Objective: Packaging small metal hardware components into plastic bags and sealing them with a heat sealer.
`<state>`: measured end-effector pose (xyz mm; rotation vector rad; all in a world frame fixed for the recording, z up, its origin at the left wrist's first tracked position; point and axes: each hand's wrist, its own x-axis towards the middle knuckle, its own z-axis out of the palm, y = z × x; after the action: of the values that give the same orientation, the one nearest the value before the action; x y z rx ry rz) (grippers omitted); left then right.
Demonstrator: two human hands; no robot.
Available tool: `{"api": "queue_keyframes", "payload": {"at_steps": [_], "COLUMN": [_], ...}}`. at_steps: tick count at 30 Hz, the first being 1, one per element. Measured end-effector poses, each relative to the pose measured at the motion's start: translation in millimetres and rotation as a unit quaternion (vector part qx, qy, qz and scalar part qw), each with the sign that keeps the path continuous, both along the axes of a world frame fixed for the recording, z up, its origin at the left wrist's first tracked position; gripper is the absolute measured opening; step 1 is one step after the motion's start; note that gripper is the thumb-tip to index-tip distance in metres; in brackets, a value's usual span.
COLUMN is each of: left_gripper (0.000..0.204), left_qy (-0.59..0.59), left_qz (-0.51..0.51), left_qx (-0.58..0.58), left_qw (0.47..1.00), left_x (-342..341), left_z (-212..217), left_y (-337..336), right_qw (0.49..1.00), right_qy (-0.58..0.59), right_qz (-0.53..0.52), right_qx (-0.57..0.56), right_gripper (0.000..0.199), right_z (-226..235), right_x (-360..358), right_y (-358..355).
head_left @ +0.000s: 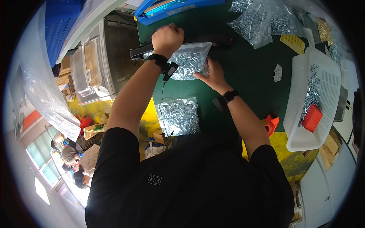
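On the green table, a clear plastic bag (188,62) full of small silvery metal pieces lies against a long black bar-shaped device (141,52), which looks like a bag sealer with a red light. My left hand (168,38) is closed in a fist over the bar, beyond the bag's upper left; whatever lies under its curled fingers is hidden. My right hand (215,76) grips the bag's lower right side, thumb on the near face and fingers around the edge. Nearer my body rests a second filled clear bag (178,116), flat and apart from both hands.
More filled bags (253,24) lie at the far right. A white basket (294,114) at the right holds loose metal pieces and a red scoop-like box (313,118). An orange tape dispenser (271,123) sits near the front edge. A blue bin (178,11) stands at the back.
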<state>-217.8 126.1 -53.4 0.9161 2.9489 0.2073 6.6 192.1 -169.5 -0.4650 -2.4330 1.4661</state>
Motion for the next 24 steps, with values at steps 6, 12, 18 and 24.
{"api": "queue_keyframes", "payload": {"at_steps": [6, 12, 18, 24], "left_gripper": [0.033, 0.031, 0.031, 0.029], "left_qy": [-0.017, 0.000, 0.001, -0.012], "left_qz": [0.008, 0.006, 0.010, 0.020], "left_qx": [-0.014, -0.012, -0.021, -0.014], "left_qw": [1.000, 1.000, 1.000, 1.000], "left_x": [-0.5, -0.3, -1.1, 3.1], "left_z": [-0.4, -2.0, -1.2, -2.4], "left_y": [-1.5, -2.3, -1.3, 5.7], "right_qw": [1.000, 0.999, 0.999, 0.999], "right_qy": [0.013, 0.013, 0.011, -0.038], "right_qz": [-0.003, -0.020, -0.022, -0.001], "right_qx": [0.013, 0.032, 0.037, -0.037], "right_gripper": [0.087, 0.087, 0.089, 0.088], "right_z": [-6.3, -6.5, -6.6, -1.2], "right_x": [0.2, 1.6, 0.2, 4.6], "right_y": [-0.7, -4.0, -2.6, 5.3]}}
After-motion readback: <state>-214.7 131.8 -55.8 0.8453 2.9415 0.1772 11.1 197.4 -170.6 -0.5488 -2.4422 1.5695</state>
